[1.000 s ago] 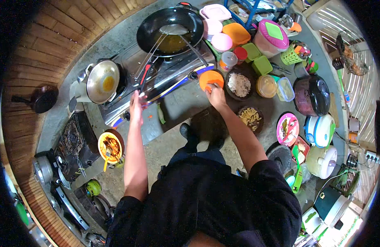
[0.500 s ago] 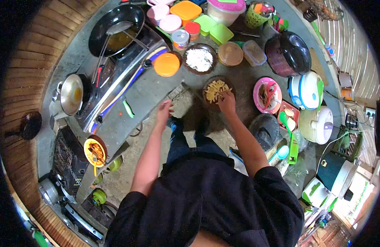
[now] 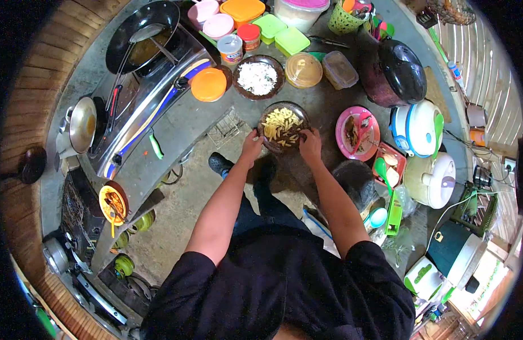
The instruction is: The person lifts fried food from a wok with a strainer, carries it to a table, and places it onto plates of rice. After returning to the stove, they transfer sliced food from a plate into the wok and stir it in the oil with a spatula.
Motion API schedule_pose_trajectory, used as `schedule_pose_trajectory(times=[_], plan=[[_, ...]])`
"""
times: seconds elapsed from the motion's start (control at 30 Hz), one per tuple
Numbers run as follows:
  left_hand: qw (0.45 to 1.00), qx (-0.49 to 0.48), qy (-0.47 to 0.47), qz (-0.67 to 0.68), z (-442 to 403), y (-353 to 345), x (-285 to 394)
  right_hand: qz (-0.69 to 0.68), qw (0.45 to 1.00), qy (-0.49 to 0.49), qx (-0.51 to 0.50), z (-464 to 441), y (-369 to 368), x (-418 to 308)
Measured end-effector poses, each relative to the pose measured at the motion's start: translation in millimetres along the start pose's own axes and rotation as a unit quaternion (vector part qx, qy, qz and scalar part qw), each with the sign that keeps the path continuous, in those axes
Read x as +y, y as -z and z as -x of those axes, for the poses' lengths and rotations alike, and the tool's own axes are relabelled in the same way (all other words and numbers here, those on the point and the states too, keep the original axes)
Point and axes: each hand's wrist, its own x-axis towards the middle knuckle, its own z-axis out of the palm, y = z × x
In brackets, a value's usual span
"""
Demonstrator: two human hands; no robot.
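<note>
Both my hands are on a dark brown plate (image 3: 305, 117) at the counter's near edge. My left hand (image 3: 251, 147) is closed on the plate's left rim, and my right hand (image 3: 310, 147) grips the right rim. Pale yellow strips of cut food (image 3: 282, 124) lie heaped on it, thinner toward the near side; their exact kind I cannot tell. Just beyond stands another dark plate holding white powder (image 3: 257, 79). To the right is a pink plate (image 3: 342, 123) with a pink-handled utensil and food scraps on it.
At the left a black wok (image 3: 162, 42) with a strainer sits on the gas stove (image 3: 159, 116). A green-handled knife (image 3: 156, 146) lies on the counter. Lidded tubs (image 3: 304, 70) stand behind the plates; a dark pot (image 3: 403, 71) and rice cookers (image 3: 434, 180) line the right side.
My left hand has come from the empty air at the left to the plate's rim. My right hand has gone from the strips to the right rim. The camera view has shifted slightly.
</note>
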Motion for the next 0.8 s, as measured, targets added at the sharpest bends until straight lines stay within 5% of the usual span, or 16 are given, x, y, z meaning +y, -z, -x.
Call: schedule_pose_trajectory(times=[0.23, 0.4, 0.6, 0.67, 0.8], plan=[[0.999, 0.004, 0.024, 0.045, 37.0, 4.9, 55.1, -0.067, 0.983, 0.153, 0.074, -5.3, 11.0, -7.4], [0.976, -0.070, -0.046, 0.199, 109.3, 39.8, 130.2, -0.168, 0.961, 0.214, 0.046, 3.0, 68.9, -67.8], [0.938, -0.041, -0.141, 0.314, 165.4, 85.6, 185.0, -0.141, 0.955, 0.257, -0.050, 13.9, 159.8, -182.0], [0.917, -0.024, -0.193, 0.349, 184.6, 101.4, 207.8, -0.075, 0.915, 0.383, 0.098, 12.7, 165.5, -203.1], [0.901, 0.041, -0.233, 0.363, 216.9, 136.1, 243.7, -0.090, 0.875, 0.475, -0.009, 30.1, 202.6, -279.2]])
